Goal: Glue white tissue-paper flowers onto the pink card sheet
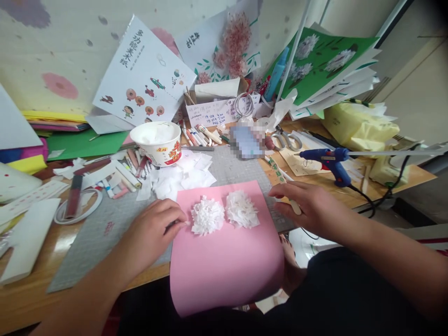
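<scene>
A sheet of pink paper (224, 266) lies over the table's front edge, its near end bending down. Two ruffled white paper flowers, a left one (207, 215) and a right one (242, 209), sit side by side on its upper part. Beside the left flower, my left hand (157, 226) is closed in a pinch, with a small white piece of paper (188, 223) at the fingertips. My right hand (303, 203), past the sheet's right edge, is closed around a flat wooden stick (296, 206); its other end is hidden by the fingers.
Behind the sheet, white paper squares (185, 179) are piled beside a paper bowl (157, 142). Markers (128, 170) crowd the left. Rightward lie scissors (289, 141) and a blue glue gun (331, 161) with a cord. A grey cutting mat (101, 238) covers part of the table.
</scene>
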`<state>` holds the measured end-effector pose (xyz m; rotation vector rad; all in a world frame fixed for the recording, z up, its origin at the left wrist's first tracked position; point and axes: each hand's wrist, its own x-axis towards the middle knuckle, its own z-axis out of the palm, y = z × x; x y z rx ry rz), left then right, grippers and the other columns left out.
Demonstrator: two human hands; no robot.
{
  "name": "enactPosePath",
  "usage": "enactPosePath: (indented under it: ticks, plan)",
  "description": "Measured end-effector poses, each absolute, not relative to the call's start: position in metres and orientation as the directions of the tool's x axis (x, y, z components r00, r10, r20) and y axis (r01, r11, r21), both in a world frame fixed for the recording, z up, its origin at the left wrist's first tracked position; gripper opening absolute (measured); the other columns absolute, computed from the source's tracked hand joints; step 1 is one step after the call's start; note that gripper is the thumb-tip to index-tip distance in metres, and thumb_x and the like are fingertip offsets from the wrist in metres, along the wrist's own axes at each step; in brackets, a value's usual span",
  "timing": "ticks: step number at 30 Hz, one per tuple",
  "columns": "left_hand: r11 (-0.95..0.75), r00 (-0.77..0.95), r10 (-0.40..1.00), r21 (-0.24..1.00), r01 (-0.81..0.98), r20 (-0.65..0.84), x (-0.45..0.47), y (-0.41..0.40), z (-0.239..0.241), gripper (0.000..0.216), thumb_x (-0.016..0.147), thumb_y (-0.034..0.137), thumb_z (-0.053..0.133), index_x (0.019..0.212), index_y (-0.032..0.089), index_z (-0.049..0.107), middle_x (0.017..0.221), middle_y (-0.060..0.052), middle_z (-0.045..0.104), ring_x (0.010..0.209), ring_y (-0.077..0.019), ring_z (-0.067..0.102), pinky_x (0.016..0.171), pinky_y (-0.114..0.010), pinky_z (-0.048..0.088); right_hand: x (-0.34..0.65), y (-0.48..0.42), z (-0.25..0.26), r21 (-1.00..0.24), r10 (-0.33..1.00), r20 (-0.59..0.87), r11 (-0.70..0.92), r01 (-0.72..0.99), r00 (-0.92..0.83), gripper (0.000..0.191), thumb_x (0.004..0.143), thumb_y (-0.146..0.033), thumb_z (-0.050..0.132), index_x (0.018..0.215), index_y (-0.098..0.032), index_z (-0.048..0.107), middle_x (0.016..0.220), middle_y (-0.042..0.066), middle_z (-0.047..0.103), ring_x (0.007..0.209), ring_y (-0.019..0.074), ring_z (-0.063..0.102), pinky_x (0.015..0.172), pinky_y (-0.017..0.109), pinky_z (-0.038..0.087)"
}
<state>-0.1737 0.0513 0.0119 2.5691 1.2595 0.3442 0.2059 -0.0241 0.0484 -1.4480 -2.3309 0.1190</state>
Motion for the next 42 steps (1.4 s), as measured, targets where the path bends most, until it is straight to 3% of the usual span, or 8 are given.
enactPosePath:
  ticks: [4,8,11,14,22,28,38,42]
  plan:
    - [-0.506,0.488,0.862,0.208,0.837,0.134,-0.192,0.067,0.026,0.036,0.095,0.047,0.045,0.084,0.027,0.072,0.093,-0.006,0.076,0.093,-0.0289,0.071,0.087,-0.043,0.053,0.213,-0.023,0.048,-0.312,0.911,0.151,0.413,0.856,-0.384,0.021,0.097,-0.015,0.060,0.113,-0.018,0.073,0.095,0.007,0.079,0.083,0.0236,0.077,0.072,0.032,0.054]
    - [-0.364,0.342,0.911,0.063,0.929,0.231,-0.213,0.086,0.048,0.051,0.093,0.047,0.033,0.104,0.019,0.074,0.114,-0.020,0.075,0.112,-0.0487,0.066,0.098,-0.067,0.046,0.214,-0.022,0.049,-0.383,0.952,0.045,0.298,0.875,-0.304,0.019,0.093,-0.010,0.062,0.108,-0.017,0.072,0.095,0.007,0.078,0.083,0.0225,0.075,0.075,0.032,0.052]
    - [-0.341,0.322,0.920,0.050,0.939,0.224,-0.205,0.093,0.055,0.053,0.092,0.049,0.028,0.098,0.022,0.074,0.110,-0.019,0.076,0.111,-0.0490,0.067,0.094,-0.065,0.048,0.209,-0.023,0.047,-0.405,0.960,-0.040,0.238,0.883,-0.277,0.014,0.093,-0.010,0.065,0.102,-0.018,0.072,0.092,0.006,0.076,0.083,0.0214,0.072,0.077,0.031,0.051]
    - [-0.385,0.375,0.922,0.123,0.915,0.100,-0.182,0.095,0.052,0.042,0.092,0.050,0.038,0.091,0.027,0.073,0.102,-0.010,0.079,0.099,-0.0366,0.073,0.088,-0.049,0.052,0.202,-0.023,0.043,-0.390,0.953,-0.056,0.254,0.885,-0.298,0.011,0.093,-0.014,0.068,0.102,-0.017,0.073,0.093,0.008,0.074,0.088,0.0239,0.071,0.079,0.033,0.051]
    - [-0.367,0.406,0.912,0.328,0.871,-0.058,-0.153,0.106,0.035,0.042,0.075,0.048,0.061,0.109,0.026,0.074,0.106,-0.008,0.076,0.095,-0.0307,0.071,0.085,-0.039,0.050,0.193,-0.020,0.045,-0.371,0.944,-0.132,0.236,0.898,-0.303,0.018,0.092,-0.016,0.067,0.107,-0.015,0.077,0.098,0.012,0.076,0.095,0.0304,0.073,0.083,0.039,0.051]
    - [-0.271,0.379,0.922,0.571,0.775,-0.077,-0.151,0.109,0.044,0.031,0.079,0.055,0.060,0.074,0.025,0.066,0.069,0.001,0.059,0.066,-0.0206,0.057,0.062,-0.030,0.042,0.192,-0.015,0.053,-0.611,0.960,-0.128,0.121,0.782,-0.248,0.018,0.085,-0.013,0.071,0.100,-0.020,0.079,0.097,0.006,0.080,0.094,0.0262,0.074,0.086,0.035,0.051]
    - [-0.023,0.192,0.978,0.886,0.463,-0.075,-0.123,0.116,0.050,0.048,0.077,0.070,0.066,0.085,0.024,0.055,0.071,0.004,0.056,0.063,-0.0172,0.054,0.061,-0.029,0.046,0.206,0.003,0.038,-0.756,1.000,0.007,-0.012,0.655,0.025,0.008,0.088,-0.025,0.062,0.084,-0.024,0.055,0.126,0.009,0.080,0.109,0.0277,0.076,0.093,0.041,0.055]
    - [0.036,0.201,0.971,0.911,0.410,-0.129,-0.107,0.108,0.041,0.048,0.077,0.069,0.064,0.083,0.024,0.050,0.069,0.005,0.055,0.061,-0.0163,0.054,0.057,-0.028,0.044,0.213,0.010,0.033,-0.768,0.995,0.016,-0.053,0.639,0.102,0.014,0.082,-0.023,0.061,0.077,-0.025,0.048,0.115,0.009,0.081,0.106,0.0279,0.076,0.090,0.040,0.055]
